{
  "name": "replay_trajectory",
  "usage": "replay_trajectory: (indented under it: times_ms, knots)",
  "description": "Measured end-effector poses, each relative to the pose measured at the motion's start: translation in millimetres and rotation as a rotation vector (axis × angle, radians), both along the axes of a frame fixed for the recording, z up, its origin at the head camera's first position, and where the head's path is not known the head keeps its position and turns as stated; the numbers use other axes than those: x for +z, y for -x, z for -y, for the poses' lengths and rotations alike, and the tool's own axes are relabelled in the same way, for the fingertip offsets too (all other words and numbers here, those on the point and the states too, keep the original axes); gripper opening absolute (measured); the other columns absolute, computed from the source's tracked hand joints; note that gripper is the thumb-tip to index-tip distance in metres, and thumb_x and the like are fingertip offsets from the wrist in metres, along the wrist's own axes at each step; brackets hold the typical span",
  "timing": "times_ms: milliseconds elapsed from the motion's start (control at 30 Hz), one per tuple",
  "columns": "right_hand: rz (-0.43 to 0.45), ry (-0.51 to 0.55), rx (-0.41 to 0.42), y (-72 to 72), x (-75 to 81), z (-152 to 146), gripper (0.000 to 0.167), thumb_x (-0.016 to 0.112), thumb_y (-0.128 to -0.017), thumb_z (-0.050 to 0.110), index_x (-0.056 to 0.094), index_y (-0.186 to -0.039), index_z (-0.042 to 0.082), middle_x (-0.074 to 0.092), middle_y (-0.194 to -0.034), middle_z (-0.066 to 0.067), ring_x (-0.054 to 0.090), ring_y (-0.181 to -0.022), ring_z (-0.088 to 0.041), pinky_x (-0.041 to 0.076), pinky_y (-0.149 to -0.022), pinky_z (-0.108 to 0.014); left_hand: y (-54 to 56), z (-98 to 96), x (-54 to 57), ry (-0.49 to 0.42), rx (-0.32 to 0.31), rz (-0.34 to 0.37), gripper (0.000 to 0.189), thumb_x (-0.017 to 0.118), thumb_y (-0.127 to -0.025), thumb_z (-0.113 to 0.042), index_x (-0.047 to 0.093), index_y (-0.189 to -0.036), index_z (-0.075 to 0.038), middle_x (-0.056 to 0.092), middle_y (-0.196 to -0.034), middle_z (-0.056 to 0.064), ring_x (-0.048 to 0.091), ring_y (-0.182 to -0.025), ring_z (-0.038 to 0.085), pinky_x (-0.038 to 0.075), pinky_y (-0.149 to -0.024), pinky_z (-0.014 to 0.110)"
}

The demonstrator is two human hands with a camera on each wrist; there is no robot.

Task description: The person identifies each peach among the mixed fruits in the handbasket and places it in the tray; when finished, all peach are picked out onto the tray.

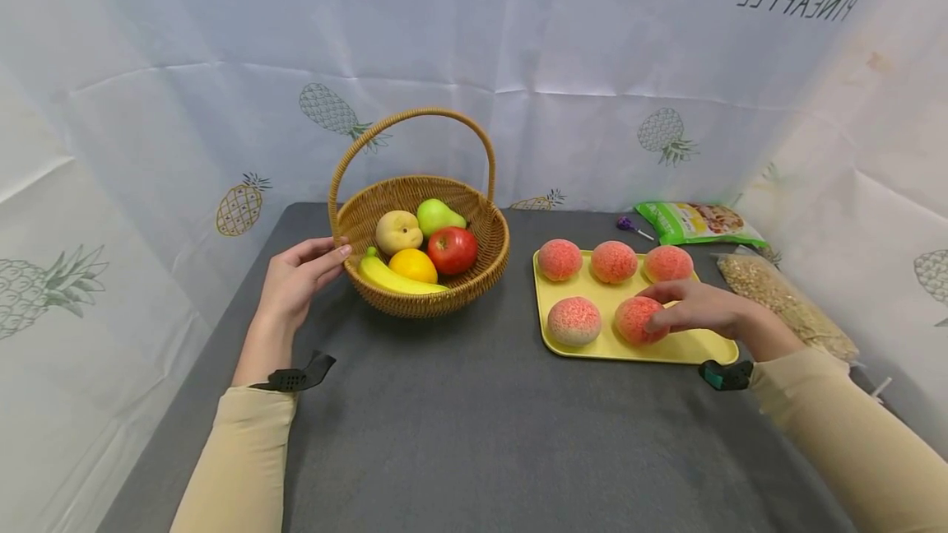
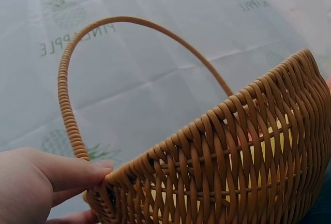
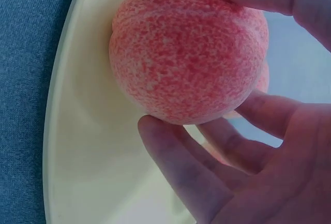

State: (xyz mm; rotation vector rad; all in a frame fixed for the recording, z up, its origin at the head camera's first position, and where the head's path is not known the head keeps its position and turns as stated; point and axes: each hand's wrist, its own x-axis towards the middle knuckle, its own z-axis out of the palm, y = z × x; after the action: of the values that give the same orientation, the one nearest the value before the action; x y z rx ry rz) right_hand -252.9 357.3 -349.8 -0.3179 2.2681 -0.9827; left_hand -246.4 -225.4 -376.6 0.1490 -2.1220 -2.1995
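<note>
At the left side of a wicker basket (image 1: 415,303), my left hand (image 1: 302,276) pinches the rim near the foot of the handle (image 2: 63,87). A yellow peach (image 1: 398,232), green pear (image 1: 440,216), red apple (image 1: 453,250), orange (image 1: 413,266) and banana (image 1: 396,279) lie inside. My right hand (image 1: 699,307) holds a pink peach (image 3: 189,53) at the front of a yellow tray (image 1: 670,349), thumb on one side and fingers curled on the other. Another peach (image 1: 574,322) sits to its left, with several more pink peaches (image 1: 613,261) along the back.
Behind the tray lie a green snack bag (image 1: 699,223) and a purple lollipop (image 1: 625,223). A clear bag of oats (image 1: 785,303) is at the right, by my forearm. A pineapple-print curtain (image 1: 474,39) hangs behind the grey table (image 1: 474,426).
</note>
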Motion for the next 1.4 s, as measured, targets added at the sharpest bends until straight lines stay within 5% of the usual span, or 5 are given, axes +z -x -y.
replay_trajectory:
  times_ms: [433,733,1200,1400]
  knots:
    - [0.031,0.002,-0.009,-0.3,1.2,-2.3,0.069,0.068,-0.097,0.029,0.040,-0.153,-0.001,0.044,-0.151,-0.020,0.051,-0.132,-0.033,0.049,-0.108,-0.047,-0.2,0.1,0.2,0.000,-0.003,0.005,0.064,0.083,-0.089,-0.032,0.060,-0.139,0.002,0.064,-0.122,0.000,0.063,-0.113,0.016,0.053,-0.095,0.026]
    - [-0.061,-0.024,0.010,10.7,34.7,7.6,0.070,0.069,-0.098,0.027,0.038,-0.152,-0.004,0.037,-0.155,-0.030,0.039,-0.141,-0.045,0.046,-0.109,-0.051,-1.8,1.0,1.0,0.017,0.004,0.010,0.064,0.082,-0.090,-0.032,0.059,-0.140,0.001,0.062,-0.124,0.002,0.065,-0.110,0.013,0.051,-0.098,0.030]
    - [-0.214,-0.080,0.095,36.1,69.2,78.4,0.061,0.071,-0.097,0.037,0.050,-0.147,0.008,0.049,-0.149,-0.018,0.049,-0.133,-0.036,0.045,-0.107,-0.055,-0.1,1.1,-0.2,0.065,0.004,-0.006,0.065,0.081,-0.090,-0.035,0.059,-0.140,0.001,0.062,-0.126,0.004,0.064,-0.111,0.014,0.052,-0.098,0.031]
    - [-0.178,0.002,0.115,49.5,75.7,115.1,0.060,0.071,-0.097,0.032,0.050,-0.147,0.006,0.048,-0.152,-0.017,0.050,-0.135,-0.033,0.047,-0.108,-0.052,-1.5,1.4,-0.3,0.028,-0.003,-0.014,0.062,0.081,-0.091,-0.031,0.060,-0.138,0.002,0.064,-0.124,0.002,0.064,-0.111,0.014,0.051,-0.100,0.033]
